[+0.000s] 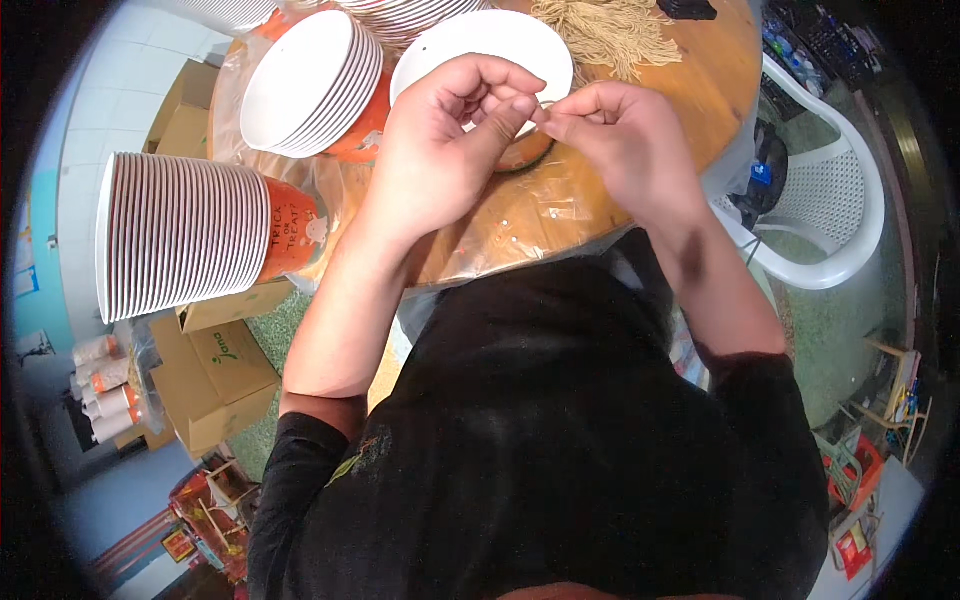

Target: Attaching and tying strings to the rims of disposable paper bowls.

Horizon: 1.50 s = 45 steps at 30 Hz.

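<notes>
My left hand (450,130) and my right hand (620,130) meet fingertip to fingertip over the near side of the table. Both are closed in a pinch on a thin tan cord (547,104), of which only a short bit shows between the fingers. Just behind and under them is a white round paper bucket (490,38), its wide face turned up toward me. Part of an orange surface with a dark curved edge (530,163) shows below my fingertips; my hands hide how it joins the bucket. Beyond my right hand lies a loose bundle of tan cords (610,35).
Stacked orange-and-white paper buckets (185,235) jut out at the table's left edge, with another tilted stack (310,85) behind. The round wooden table (700,110) is partly covered in clear plastic. A white plastic chair (830,200) stands right; open cardboard boxes (215,375) sit lower left.
</notes>
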Each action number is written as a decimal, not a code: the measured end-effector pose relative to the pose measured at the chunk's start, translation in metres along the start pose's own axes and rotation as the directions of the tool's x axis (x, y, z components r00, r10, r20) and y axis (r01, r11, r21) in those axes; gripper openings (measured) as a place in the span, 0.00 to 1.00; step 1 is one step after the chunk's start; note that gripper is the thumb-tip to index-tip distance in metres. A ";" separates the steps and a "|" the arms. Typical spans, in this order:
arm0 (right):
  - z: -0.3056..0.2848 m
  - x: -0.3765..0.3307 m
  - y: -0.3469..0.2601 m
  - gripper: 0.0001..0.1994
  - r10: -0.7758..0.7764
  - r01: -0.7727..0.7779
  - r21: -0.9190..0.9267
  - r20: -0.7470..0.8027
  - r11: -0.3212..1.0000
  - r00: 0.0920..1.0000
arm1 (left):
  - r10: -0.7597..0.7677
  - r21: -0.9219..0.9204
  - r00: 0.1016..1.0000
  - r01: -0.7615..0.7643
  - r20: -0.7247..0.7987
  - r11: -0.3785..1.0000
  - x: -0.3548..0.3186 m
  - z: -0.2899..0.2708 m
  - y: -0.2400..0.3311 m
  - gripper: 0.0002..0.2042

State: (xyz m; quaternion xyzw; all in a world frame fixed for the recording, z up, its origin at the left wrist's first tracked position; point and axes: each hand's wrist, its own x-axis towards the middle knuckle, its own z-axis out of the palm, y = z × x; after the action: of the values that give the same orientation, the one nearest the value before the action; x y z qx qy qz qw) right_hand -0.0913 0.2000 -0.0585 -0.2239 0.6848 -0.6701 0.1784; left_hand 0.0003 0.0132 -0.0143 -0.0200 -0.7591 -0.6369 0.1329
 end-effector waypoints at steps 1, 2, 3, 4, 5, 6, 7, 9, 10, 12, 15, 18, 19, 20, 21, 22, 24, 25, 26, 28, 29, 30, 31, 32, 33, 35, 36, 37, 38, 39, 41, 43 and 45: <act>-0.002 0.002 -0.001 0.10 0.000 0.000 0.000 0.001 1.000 1.000 | 0.014 -0.011 0.999 -0.013 0.033 1.000 0.000 -0.002 0.000 0.07; -0.004 0.003 -0.001 0.10 -0.031 0.031 -0.007 0.011 1.000 0.999 | 0.028 -0.023 0.997 -0.026 0.065 0.999 0.000 -0.003 0.000 0.08; -0.005 0.005 -0.002 0.10 -0.062 0.062 -0.012 0.020 0.998 0.998 | 0.028 -0.022 0.997 -0.026 0.066 0.999 0.000 -0.003 0.000 0.08; -0.006 0.004 -0.004 0.10 -0.062 0.062 -0.012 0.019 0.998 0.998 | 0.016 0.012 0.997 -0.017 0.074 1.000 0.000 -0.003 0.000 0.09; -0.006 0.004 -0.005 0.10 -0.067 0.068 -0.071 0.015 0.995 0.998 | 0.003 0.047 0.997 -0.007 0.081 0.999 0.000 -0.003 0.000 0.09; -0.006 0.003 -0.007 0.10 -0.072 0.073 -0.130 0.009 0.989 0.997 | 0.004 0.046 0.997 -0.007 0.082 0.999 0.001 -0.003 -0.001 0.09; -0.006 0.003 -0.007 0.10 -0.072 0.073 -0.131 0.008 0.989 0.997 | 0.001 0.077 0.996 -0.008 0.084 0.997 0.001 -0.003 -0.001 0.10; -0.005 0.002 -0.009 0.10 -0.122 0.120 -0.203 0.003 0.972 0.993 | -0.002 0.108 0.996 -0.008 0.087 0.994 0.001 -0.003 0.000 0.10; -0.004 0.001 -0.011 0.10 -0.121 0.119 -0.202 0.002 0.972 0.993 | -0.027 0.162 0.995 0.011 0.096 0.987 0.001 -0.002 0.003 0.12; -0.001 -0.001 -0.017 0.09 -0.233 0.217 -0.276 -0.025 0.936 0.972 | -0.054 0.216 0.993 0.031 0.102 0.976 0.003 -0.003 0.008 0.13; -0.003 -0.002 -0.021 0.08 -0.334 0.306 -0.393 -0.001 0.867 0.943 | -0.161 0.180 0.977 0.135 0.142 0.974 0.007 -0.007 0.010 0.12; -0.003 -0.002 -0.025 0.08 -0.342 0.318 -0.406 0.014 0.857 0.940 | -0.208 0.225 0.968 0.173 0.140 0.959 0.010 -0.009 0.008 0.12; -0.004 -0.002 -0.025 0.08 -0.341 0.316 -0.406 0.012 0.857 0.940 | -0.218 0.236 0.966 0.182 0.137 0.954 0.011 -0.009 0.009 0.11; -0.004 -0.001 -0.024 0.08 -0.343 0.319 -0.410 0.016 0.854 0.939 | -0.229 0.248 0.964 0.191 0.134 0.950 0.011 -0.009 0.010 0.11; -0.004 -0.001 -0.024 0.08 -0.346 0.324 -0.412 0.021 0.852 0.938 | -0.230 0.249 0.964 0.192 0.134 0.949 0.011 -0.008 0.011 0.11; -0.005 0.000 -0.023 0.08 -0.346 0.323 -0.411 0.021 0.852 0.938 | -0.228 0.232 0.963 0.191 0.141 0.954 0.011 -0.008 0.012 0.11; -0.006 0.001 -0.022 0.08 -0.358 0.336 -0.437 0.033 0.835 0.933 | -0.226 0.215 0.963 0.191 0.149 0.958 0.010 -0.008 0.011 0.11; -0.006 0.001 -0.023 0.08 -0.358 0.335 -0.437 0.032 0.835 0.933 | -0.204 0.190 0.968 0.175 0.145 0.966 0.009 -0.009 0.009 0.12; -0.007 0.001 -0.024 0.09 -0.339 0.324 -0.423 0.041 0.846 0.940 | -0.181 0.166 0.973 0.157 0.141 0.973 0.009 -0.010 0.007 0.12; -0.007 0.001 -0.024 0.09 -0.319 0.311 -0.409 0.049 0.858 0.946 | -0.115 0.175 0.980 0.087 0.162 0.981 0.007 -0.012 0.004 0.13; -0.007 0.001 -0.024 0.10 -0.311 0.301 -0.399 0.042 0.866 0.949 | -0.049 0.183 0.982 0.015 0.182 0.983 0.006 -0.012 0.003 0.14; -0.006 0.002 -0.024 0.10 -0.303 0.294 -0.388 0.037 0.874 0.952 | -0.049 0.183 0.982 0.015 0.182 0.983 0.004 -0.012 0.002 0.14; -0.006 0.002 -0.023 0.10 -0.304 0.294 -0.387 0.038 0.874 0.952 | 0.085 0.160 0.981 -0.113 0.174 0.981 0.002 -0.010 0.000 0.15; -0.006 0.003 -0.021 0.11 -0.320 0.311 -0.394 0.045 0.865 0.946 | 0.217 0.138 0.962 -0.240 0.164 0.961 0.000 -0.008 -0.001 0.16; -0.006 0.003 -0.021 0.11 -0.336 0.327 -0.401 0.051 0.856 0.941 | 0.218 0.137 0.962 -0.241 0.164 0.961 -0.001 -0.006 0.000 0.16; -0.005 0.002 -0.026 0.11 -0.304 0.298 -0.419 0.055 0.858 0.951 | 0.192 0.219 0.972 -0.218 0.133 0.951 -0.004 -0.002 0.001 0.15; -0.004 0.002 -0.027 0.11 -0.272 0.270 -0.436 0.058 0.859 0.960 | 0.193 0.219 0.972 -0.218 0.131 0.951 -0.004 -0.003 -0.001 0.15; -0.004 0.002 -0.027 0.11 -0.273 0.271 -0.436 0.060 0.858 0.960 | 0.150 0.217 0.984 -0.167 0.096 0.962 -0.002 -0.004 -0.003 0.15; -0.004 0.003 -0.026 0.11 -0.318 0.316 -0.446 0.071 0.837 0.945 | 0.105 0.213 0.993 -0.116 0.060 0.970 -0.001 -0.005 -0.005 0.14; -0.004 0.003 -0.026 0.10 -0.362 0.356 -0.456 0.079 0.815 0.929 | 0.106 0.212 0.992 -0.117 0.061 0.970 0.000 -0.006 -0.003 0.14; -0.004 0.002 -0.027 0.09 -0.373 0.365 -0.467 0.079 0.805 0.925 | -0.106 0.234 0.990 0.082 0.092 0.969 0.005 -0.009 0.005 0.12; -0.003 0.002 -0.028 0.09 -0.385 0.376 -0.475 0.084 0.795 0.919 | -0.162 0.271 0.980 0.126 0.115 0.954 0.009 -0.012 0.010 0.12; -0.002 0.001 -0.030 0.08 -0.366 0.355 -0.473 0.073 0.806 0.928 | -0.219 0.308 0.966 0.168 0.138 0.936 0.012 -0.014 0.011 0.11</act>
State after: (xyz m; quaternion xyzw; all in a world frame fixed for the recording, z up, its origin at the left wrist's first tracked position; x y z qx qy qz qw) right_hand -0.0912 0.2007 -0.0288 -0.3795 0.7754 -0.5043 -0.0202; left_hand -0.0067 0.0003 0.0011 0.0206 -0.8521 -0.5229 0.0056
